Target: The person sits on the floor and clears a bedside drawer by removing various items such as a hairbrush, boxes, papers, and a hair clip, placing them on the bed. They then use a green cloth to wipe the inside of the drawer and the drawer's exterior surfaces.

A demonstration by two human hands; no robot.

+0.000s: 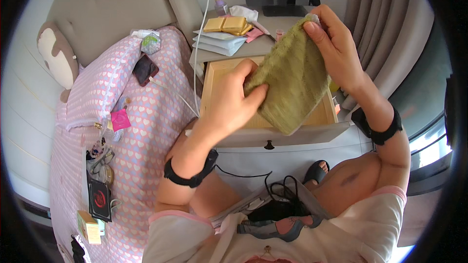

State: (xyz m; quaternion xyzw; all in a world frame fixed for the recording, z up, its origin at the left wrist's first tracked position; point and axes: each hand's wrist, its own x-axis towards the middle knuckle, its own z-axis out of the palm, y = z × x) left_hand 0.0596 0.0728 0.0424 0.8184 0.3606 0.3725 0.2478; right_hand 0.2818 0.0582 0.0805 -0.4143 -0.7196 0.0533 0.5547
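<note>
A green plush cloth [292,84], folded over, hangs between my two hands above a pulled-out wooden drawer [214,84]. My left hand [237,98] pinches its left edge between thumb and fingers. At its top right corner, my right hand [334,44] grips it, with the thumb on the near side. The cloth's lower end overlaps the drawer's front panel, which has a small dark knob [269,145]. Part of the drawer's inside is hidden behind the cloth and my left hand.
Behind the drawer, a nightstand top [263,49] bears gold packets [225,24], pale pouches [221,42] and a small bottle [221,6]. At left, a bed with heart-print bedding [146,117] holds a phone [145,70], a pink packet [120,119] and boxes. A white cable [199,44] hangs beside the drawer. Curtains [391,36] hang right.
</note>
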